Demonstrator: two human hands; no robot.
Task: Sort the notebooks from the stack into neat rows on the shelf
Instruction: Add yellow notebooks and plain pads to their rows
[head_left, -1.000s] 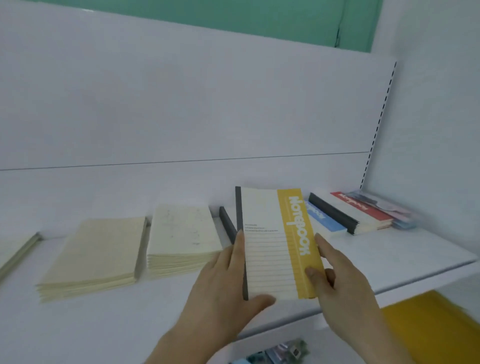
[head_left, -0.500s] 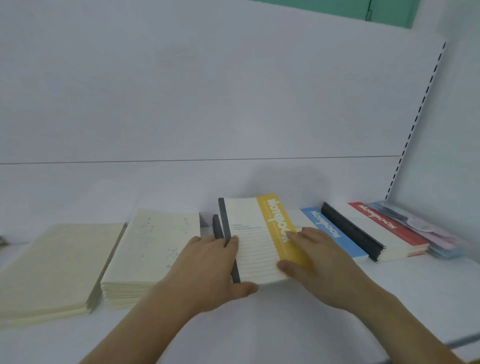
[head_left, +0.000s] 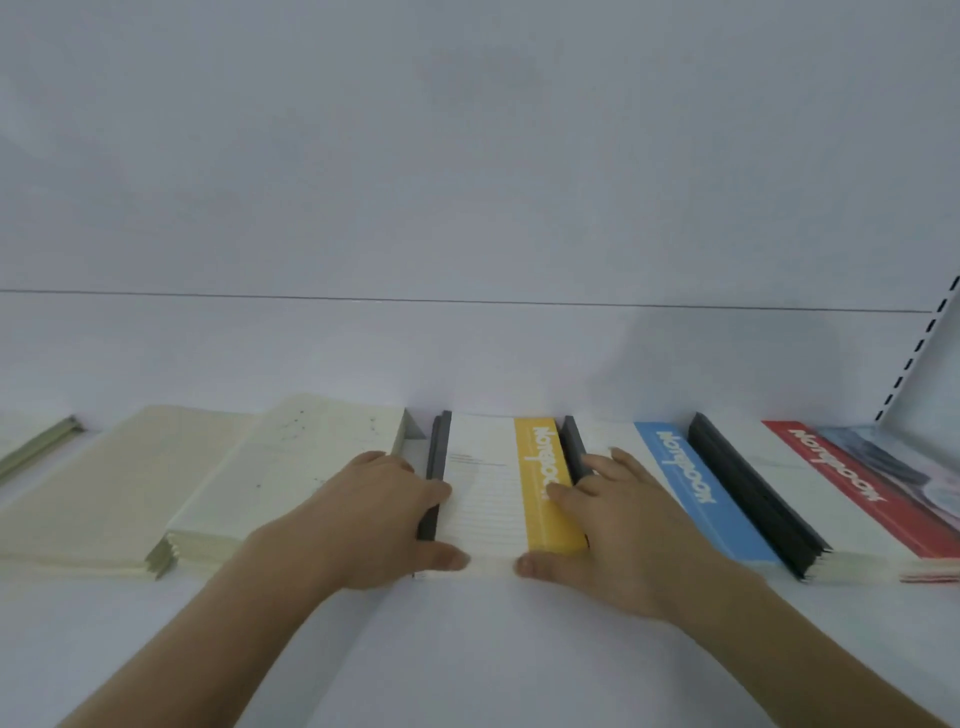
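Note:
A yellow-banded notebook (head_left: 488, 499) with a dark spine lies flat on a pile of like notebooks in the middle of the white shelf (head_left: 467, 654). My left hand (head_left: 363, 519) grips its left near corner, fingers over the dark spine and thumb on the front edge. My right hand (head_left: 613, 540) holds the right near corner, fingers on the yellow band, thumb at the front edge. To the right lie a blue-banded pile (head_left: 696, 499) and a red-banded pile (head_left: 841, 493).
Two cream piles (head_left: 270, 478) (head_left: 104, 493) lie to the left, and an olive-edged notebook (head_left: 36, 447) at the far left. A pale blue item (head_left: 904, 467) sits past the red pile. The slotted upright (head_left: 914, 364) bounds the shelf on the right; the back panel is close behind.
Both hands carried the yellow-banded notebook forward and down from mid-air onto the pile between the cream pile and the blue-banded pile. The view moved closer to the shelf.

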